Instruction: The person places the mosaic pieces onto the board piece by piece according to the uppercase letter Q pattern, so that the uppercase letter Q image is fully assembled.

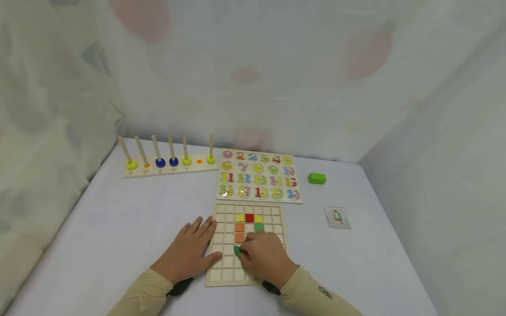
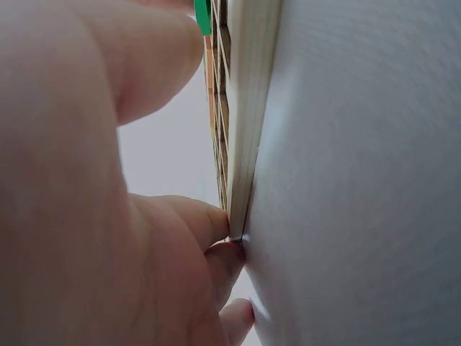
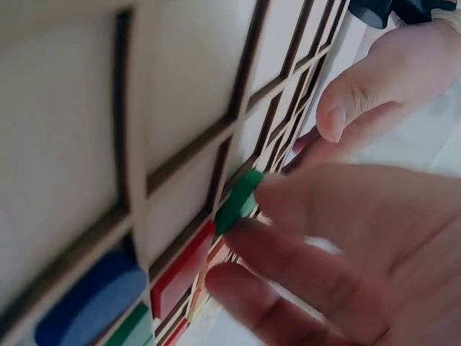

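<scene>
A wooden grid board (image 1: 219, 263) lies on the white cloth, with colored tiles in some cells. My right hand (image 1: 269, 256) pinches a green tile (image 3: 240, 202) between thumb and fingers, over a cell below the orange tiles (image 1: 240, 237). A red tile (image 1: 249, 218) sits between two yellow tiles (image 1: 240, 217) in the upper row, with another green tile (image 1: 259, 227) below the right one. The right wrist view also shows a blue tile (image 3: 90, 301) and a red tile (image 3: 184, 270). My left hand (image 1: 187, 252) rests at the board's left edge, fingers extended, thumb on the board.
Behind the board lies a number puzzle (image 1: 258, 174). A peg stand (image 1: 170, 169) with colored beads is at the back left. To the right are a green block (image 1: 317, 178) and a small printed card (image 1: 337, 217). Cloth walls (image 1: 253, 87) rise behind and at the sides.
</scene>
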Demonstrator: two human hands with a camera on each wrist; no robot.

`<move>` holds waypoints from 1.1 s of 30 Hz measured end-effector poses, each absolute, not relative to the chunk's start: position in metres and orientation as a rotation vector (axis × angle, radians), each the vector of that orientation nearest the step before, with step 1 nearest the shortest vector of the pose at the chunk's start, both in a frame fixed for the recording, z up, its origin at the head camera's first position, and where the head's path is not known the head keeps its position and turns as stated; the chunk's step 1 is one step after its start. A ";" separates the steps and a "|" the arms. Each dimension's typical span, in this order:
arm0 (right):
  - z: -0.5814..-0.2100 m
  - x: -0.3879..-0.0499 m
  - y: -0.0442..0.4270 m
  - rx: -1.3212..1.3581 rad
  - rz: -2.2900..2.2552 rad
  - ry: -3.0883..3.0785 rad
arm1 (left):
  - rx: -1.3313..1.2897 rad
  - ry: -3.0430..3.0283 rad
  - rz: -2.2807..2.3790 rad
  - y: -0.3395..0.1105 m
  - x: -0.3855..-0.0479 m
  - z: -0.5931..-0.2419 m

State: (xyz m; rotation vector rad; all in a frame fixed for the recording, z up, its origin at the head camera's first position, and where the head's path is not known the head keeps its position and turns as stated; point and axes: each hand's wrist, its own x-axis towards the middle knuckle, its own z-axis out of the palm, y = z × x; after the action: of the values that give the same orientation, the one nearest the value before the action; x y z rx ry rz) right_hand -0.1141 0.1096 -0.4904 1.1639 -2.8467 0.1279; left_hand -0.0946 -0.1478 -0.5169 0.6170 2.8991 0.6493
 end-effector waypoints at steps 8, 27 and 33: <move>-0.491 -0.115 0.106 1.127 0.052 -2.831 | 0.572 2.892 0.572 -0.148 -0.095 -0.514; -0.480 -0.118 0.108 1.062 0.035 -2.925 | 0.596 2.890 0.587 -0.144 -0.095 -0.510; -0.484 -0.118 0.106 1.097 0.046 -2.911 | 0.573 2.881 0.579 -0.145 -0.095 -0.513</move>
State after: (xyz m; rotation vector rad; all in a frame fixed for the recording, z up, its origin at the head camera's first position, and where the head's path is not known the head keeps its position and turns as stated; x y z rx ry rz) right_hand -0.1184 0.1058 -0.4835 1.0972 -2.9108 0.0457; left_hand -0.0951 -0.1453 -0.5135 0.5733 2.8805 0.5789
